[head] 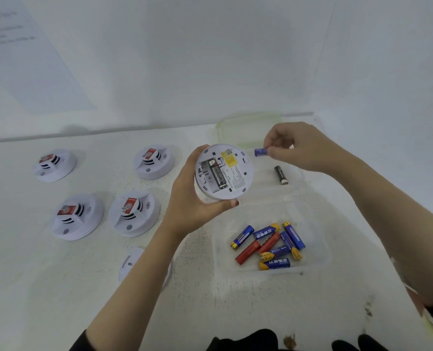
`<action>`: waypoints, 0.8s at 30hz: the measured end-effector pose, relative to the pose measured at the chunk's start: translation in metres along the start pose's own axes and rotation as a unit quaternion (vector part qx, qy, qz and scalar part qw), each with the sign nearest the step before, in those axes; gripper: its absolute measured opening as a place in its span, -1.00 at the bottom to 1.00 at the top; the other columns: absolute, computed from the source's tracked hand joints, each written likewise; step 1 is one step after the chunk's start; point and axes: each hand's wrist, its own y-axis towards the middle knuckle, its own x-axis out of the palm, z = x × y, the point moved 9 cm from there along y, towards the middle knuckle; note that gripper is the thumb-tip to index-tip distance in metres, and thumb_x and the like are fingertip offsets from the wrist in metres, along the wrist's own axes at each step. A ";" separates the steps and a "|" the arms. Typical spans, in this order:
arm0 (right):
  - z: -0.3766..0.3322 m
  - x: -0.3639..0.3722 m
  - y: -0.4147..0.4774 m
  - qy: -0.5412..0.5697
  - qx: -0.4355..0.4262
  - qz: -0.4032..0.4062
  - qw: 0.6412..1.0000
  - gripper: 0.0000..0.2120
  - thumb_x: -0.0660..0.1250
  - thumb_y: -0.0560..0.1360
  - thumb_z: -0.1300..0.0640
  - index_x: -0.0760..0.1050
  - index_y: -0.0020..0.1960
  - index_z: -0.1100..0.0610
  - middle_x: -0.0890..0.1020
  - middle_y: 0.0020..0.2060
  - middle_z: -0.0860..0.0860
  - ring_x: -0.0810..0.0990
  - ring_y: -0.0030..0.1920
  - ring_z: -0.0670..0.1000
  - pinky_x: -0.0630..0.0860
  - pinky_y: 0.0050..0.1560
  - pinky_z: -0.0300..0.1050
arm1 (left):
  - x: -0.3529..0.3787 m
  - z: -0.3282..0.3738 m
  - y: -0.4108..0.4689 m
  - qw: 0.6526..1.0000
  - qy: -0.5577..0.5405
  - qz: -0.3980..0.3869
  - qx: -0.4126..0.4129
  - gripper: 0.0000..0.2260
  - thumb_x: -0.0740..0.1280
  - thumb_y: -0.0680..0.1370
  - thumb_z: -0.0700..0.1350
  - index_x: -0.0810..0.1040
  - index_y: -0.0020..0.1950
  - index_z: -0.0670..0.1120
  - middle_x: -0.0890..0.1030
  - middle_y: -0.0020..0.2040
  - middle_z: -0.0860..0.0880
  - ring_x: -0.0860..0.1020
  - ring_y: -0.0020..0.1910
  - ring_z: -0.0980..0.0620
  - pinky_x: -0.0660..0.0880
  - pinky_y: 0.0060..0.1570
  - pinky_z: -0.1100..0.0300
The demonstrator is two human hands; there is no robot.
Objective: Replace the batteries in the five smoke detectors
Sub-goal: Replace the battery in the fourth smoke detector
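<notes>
Detector (224,172) gripped in L hand (186,210), back open; R hand (304,148) pinches blue battery (260,152).

Upturned detector (232,173), 1 black battery (216,177) inside; blue battery (260,152) held beside it.

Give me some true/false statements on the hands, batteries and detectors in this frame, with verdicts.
1. The left hand holds a smoke detector with its back toward the camera. True.
2. The right hand holds nothing. False: it pinches a blue battery.
3. Both battery slots in the held detector are empty. False: one black battery sits in it.
4. Four other detectors lie on the table. True.
5. The clear tray holds only red batteries. False: it holds blue and red batteries.
</notes>
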 end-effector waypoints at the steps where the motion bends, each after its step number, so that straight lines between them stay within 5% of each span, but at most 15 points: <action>1: -0.005 -0.006 -0.003 0.037 -0.013 0.029 0.999 -0.89 0.34 0.45 0.21 0.56 -0.16 0.00 0.55 -0.32 -0.13 0.43 -0.36 -0.16 0.38 -0.27 -0.35 | 0.000 0.000 0.000 1.000 -0.001 0.001 -0.001 -0.25 0.55 0.26 0.04 0.28 0.36 0.08 0.45 0.23 0.37 0.45 0.27 0.26 0.41 0.15 0.42; 8: -0.048 0.000 -0.034 0.221 -0.083 0.105 0.966 -0.81 0.47 0.39 0.28 0.50 -0.08 0.11 0.66 -0.31 -0.11 0.54 -0.31 -0.10 0.46 -0.24 -0.29 | 0.003 0.003 0.003 1.000 -0.003 0.006 -0.002 -0.22 0.57 0.25 0.03 0.26 0.37 0.12 0.47 0.22 0.34 0.49 0.25 0.22 0.43 0.15 0.39; 15: -0.080 0.025 -0.067 0.081 -0.214 0.198 0.953 -0.82 0.44 0.40 0.28 0.64 -0.01 0.13 0.66 -0.20 -0.10 0.58 -0.16 -0.16 0.48 -0.10 -0.34 | 0.008 -0.001 0.003 1.000 -0.013 -0.011 -0.010 -0.14 0.62 0.25 -0.08 0.26 0.43 -0.09 0.52 0.28 0.01 0.52 0.28 0.06 0.47 0.22 0.21; 19: -0.095 0.034 -0.082 -0.042 -0.321 0.251 0.912 -0.88 0.45 0.40 0.30 0.63 -0.05 0.23 0.69 -0.16 0.05 0.61 -0.11 -0.02 0.55 -0.09 -0.06 | 0.011 -0.001 0.002 0.999 -0.024 -0.017 -0.019 -0.16 0.62 0.24 -0.19 0.27 0.41 -0.17 0.52 0.26 0.01 0.52 0.25 0.15 0.46 0.18 0.31; 24: -0.098 0.046 -0.086 -0.086 -0.355 0.222 0.904 -0.89 0.44 0.41 0.30 0.63 -0.05 0.25 0.70 -0.15 0.07 0.66 -0.11 0.03 0.55 -0.09 -0.07 | 0.014 0.000 0.001 0.998 -0.047 -0.016 -0.026 -0.23 0.58 0.26 -0.28 0.27 0.37 -0.17 0.53 0.23 0.16 0.52 0.22 0.25 0.46 0.13 0.38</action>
